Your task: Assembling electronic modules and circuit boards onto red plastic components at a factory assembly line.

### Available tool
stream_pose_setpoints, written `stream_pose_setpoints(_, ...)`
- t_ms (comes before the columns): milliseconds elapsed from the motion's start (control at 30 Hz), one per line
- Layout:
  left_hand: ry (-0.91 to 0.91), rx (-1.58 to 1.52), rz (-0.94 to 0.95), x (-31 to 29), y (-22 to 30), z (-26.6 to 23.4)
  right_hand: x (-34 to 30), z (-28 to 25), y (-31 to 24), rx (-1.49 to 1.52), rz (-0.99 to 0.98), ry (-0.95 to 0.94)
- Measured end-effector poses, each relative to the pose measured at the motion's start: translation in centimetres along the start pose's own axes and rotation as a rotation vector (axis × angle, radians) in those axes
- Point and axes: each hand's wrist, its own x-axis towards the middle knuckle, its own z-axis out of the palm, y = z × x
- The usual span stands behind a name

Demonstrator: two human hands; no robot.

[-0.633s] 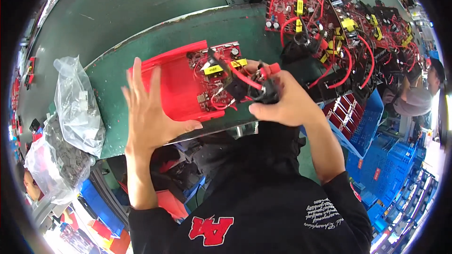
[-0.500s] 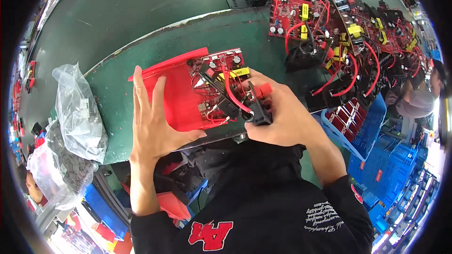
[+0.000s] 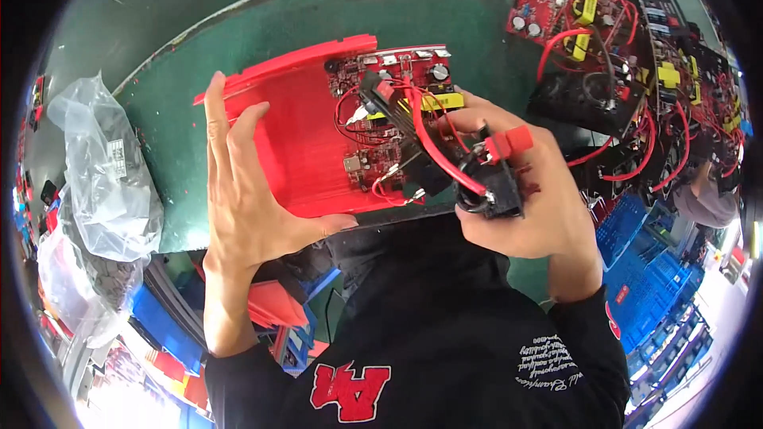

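Observation:
A red channel-shaped casing (image 3: 298, 147) lies on the green table with its inside facing up. My left hand (image 3: 242, 191) spans its left end, fingers at the far wall and thumb at the near edge, gripping it. At the casing's right end sits a red circuit board assembly (image 3: 373, 155), partly inside, with wires, yellow-wrapped parts and capacitors. My right hand (image 3: 528, 214) is wrapped round the assembly's right end, at a black end piece (image 3: 502, 195) with a thick red cable and a red part. Some of its fingers are hidden behind the assembly.
More circuit board assemblies (image 3: 580, 99) with red cables are piled at the right. A clear plastic bag (image 3: 111, 171) lies at the left edge of the table. Blue crates (image 3: 648, 274) stand below at the right. Red pieces (image 3: 274, 304) lie below the table's near edge.
The view has come closer, so casing and board look larger. Both hands keep their holds. The right hand and the assembly's end piece appear further right in the picture.

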Motion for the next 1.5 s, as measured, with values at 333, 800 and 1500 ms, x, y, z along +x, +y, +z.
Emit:
stream_pose_setpoints(333,-0.009,0.041,-0.001,0.2,-0.2,0.1,-0.8,1.1,0.2,0.119,-0.005,0.300)
stream_pose_setpoints(800,0.011,0.030,-0.005,-0.2,0.2,-0.1,-0.4,1.2,-1.0,0.403,0.265,0.061)
stream_pose_setpoints(1500,0.344,0.286,0.130,-1.5,4.5,6.0,0.4,1.9,0.9,0.289,0.184,0.100)
